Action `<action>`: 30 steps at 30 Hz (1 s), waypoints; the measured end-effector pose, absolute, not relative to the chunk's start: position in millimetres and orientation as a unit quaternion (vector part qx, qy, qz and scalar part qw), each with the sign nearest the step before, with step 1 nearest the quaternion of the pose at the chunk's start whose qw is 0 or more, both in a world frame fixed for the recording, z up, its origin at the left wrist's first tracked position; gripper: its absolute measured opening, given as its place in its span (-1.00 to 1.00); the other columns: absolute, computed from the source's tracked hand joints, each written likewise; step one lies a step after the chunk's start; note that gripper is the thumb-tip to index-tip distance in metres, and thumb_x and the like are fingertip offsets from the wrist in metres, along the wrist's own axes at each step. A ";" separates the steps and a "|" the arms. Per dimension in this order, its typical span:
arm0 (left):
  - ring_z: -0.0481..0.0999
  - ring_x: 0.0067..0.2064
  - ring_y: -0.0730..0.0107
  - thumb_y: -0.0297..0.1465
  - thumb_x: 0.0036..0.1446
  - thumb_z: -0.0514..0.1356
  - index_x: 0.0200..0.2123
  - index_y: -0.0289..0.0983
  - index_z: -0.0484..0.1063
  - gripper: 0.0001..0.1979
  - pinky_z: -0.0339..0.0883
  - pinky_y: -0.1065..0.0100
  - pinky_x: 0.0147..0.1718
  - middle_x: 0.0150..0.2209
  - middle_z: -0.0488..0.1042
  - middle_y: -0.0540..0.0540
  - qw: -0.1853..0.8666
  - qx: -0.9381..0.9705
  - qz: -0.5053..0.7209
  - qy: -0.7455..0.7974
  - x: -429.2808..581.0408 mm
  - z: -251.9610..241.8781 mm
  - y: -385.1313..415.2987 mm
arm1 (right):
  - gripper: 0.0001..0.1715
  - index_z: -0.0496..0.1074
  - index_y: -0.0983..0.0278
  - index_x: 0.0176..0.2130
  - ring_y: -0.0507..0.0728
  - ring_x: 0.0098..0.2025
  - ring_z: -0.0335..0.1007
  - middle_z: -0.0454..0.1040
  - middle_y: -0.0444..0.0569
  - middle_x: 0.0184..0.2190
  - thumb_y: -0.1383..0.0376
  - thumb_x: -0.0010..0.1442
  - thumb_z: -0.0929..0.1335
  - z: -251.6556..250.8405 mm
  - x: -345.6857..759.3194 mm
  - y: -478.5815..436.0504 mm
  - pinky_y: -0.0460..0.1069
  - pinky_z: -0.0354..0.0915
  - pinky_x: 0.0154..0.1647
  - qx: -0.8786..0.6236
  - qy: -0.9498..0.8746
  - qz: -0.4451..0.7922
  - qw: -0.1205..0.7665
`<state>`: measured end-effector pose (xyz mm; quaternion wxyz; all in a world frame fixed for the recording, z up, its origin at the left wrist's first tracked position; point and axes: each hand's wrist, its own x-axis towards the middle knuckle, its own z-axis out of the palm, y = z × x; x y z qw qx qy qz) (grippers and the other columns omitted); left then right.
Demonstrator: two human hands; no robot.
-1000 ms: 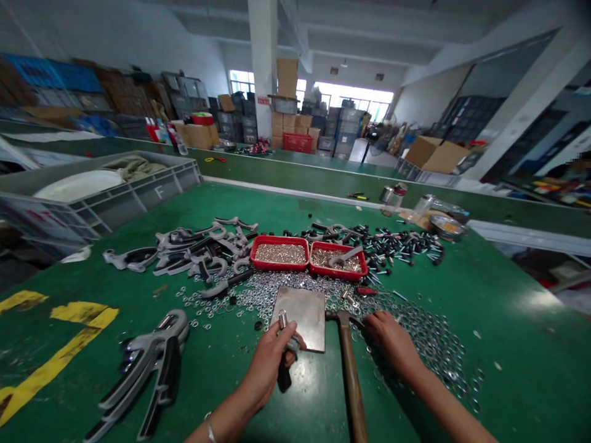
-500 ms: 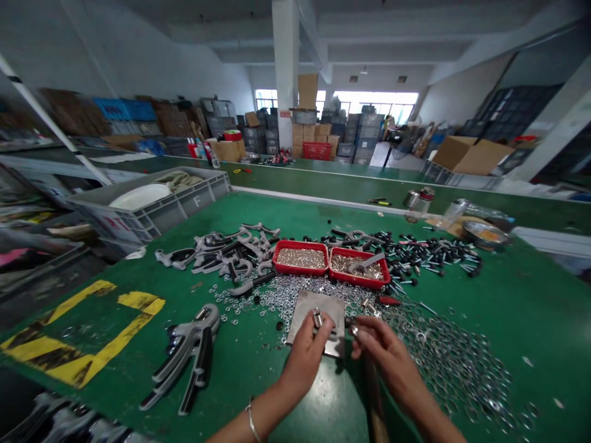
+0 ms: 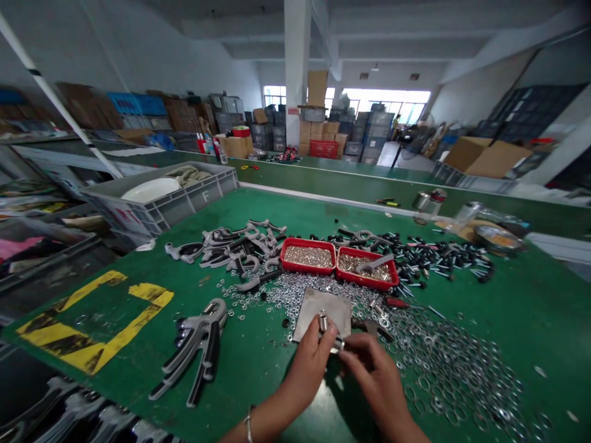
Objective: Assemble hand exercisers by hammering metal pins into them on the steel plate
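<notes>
My left hand [image 3: 308,360] pinches a metal coil spring [image 3: 322,320] between thumb and fingers, over the near part of a square steel plate [image 3: 314,305]. Right beside it, my right hand [image 3: 376,372] has its fingertips closed on a small shiny metal piece [image 3: 339,346]; its exact kind is too small to tell. The two hands nearly touch, and the left fingertips partly hide the small piece. A hammer [image 3: 373,327] lies just beyond my right hand, its handle hidden. Left of my hands lie hand grip strengtheners [image 3: 198,351] with grey and black handles.
Two red trays [image 3: 308,270] of small metal parts stand behind the plate. Grey-black handles [image 3: 231,249] are heaped to the left, black-headed bolts [image 3: 443,258] to the right. Loose metal rings [image 3: 452,363] spread at the right. A grey crate [image 3: 184,200] borders the far left.
My right hand has moved left to my left hand with the small metal piece, uncovering the hammer head. The spring stays in my left hand. The view has shifted slightly.
</notes>
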<state>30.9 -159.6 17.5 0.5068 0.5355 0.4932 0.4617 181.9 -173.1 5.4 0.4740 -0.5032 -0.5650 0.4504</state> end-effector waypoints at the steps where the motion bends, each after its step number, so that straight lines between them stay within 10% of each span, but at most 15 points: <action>1: 0.42 -0.11 0.25 -0.13 0.31 0.01 -0.13 -0.25 0.35 -0.68 0.26 0.29 -0.05 -0.19 0.45 -0.11 0.523 0.539 0.453 0.480 29.0 19.7 -159.1 | -0.84 0.50 0.20 -0.27 0.12 -0.31 0.49 0.55 -0.05 -0.34 0.18 0.16 0.44 4.6 182.9 -173.8 0.00 0.41 -0.24 -0.498 -0.618 0.385 0.471; 20: 0.43 -0.14 0.20 -0.08 0.23 0.08 -0.19 -0.24 0.37 -0.66 0.27 0.30 -0.11 -0.24 0.47 -0.11 0.539 0.526 0.418 0.508 32.6 9.8 -139.4 | -0.67 0.44 0.12 0.05 0.14 -0.24 0.53 0.58 -0.02 -0.18 0.16 0.34 0.27 -4.0 193.7 -165.9 0.00 0.42 -0.18 -0.496 -0.709 0.344 0.364; 24: 0.45 -0.21 0.21 -0.02 0.19 0.11 -0.20 -0.24 0.40 -0.61 0.32 0.31 -0.20 -0.27 0.49 -0.10 0.564 0.505 0.417 0.503 26.9 -2.1 -130.6 | -0.53 0.33 0.04 0.19 0.13 -0.04 0.47 0.54 -0.05 -0.05 0.17 0.30 0.31 -3.9 254.8 -129.2 -0.01 0.37 -0.03 -0.482 -0.815 0.224 0.228; 30: 0.45 -0.33 0.28 0.09 0.09 0.16 -0.29 -0.24 0.42 -0.52 0.32 0.35 -0.30 -0.34 0.51 -0.08 0.575 0.440 0.445 0.527 35.5 -15.6 -125.8 | -0.70 0.44 0.34 -0.04 0.20 -0.05 0.42 0.49 0.09 -0.10 0.24 0.35 0.25 -12.7 406.4 -17.7 0.22 0.31 0.04 -0.691 -0.669 0.046 0.269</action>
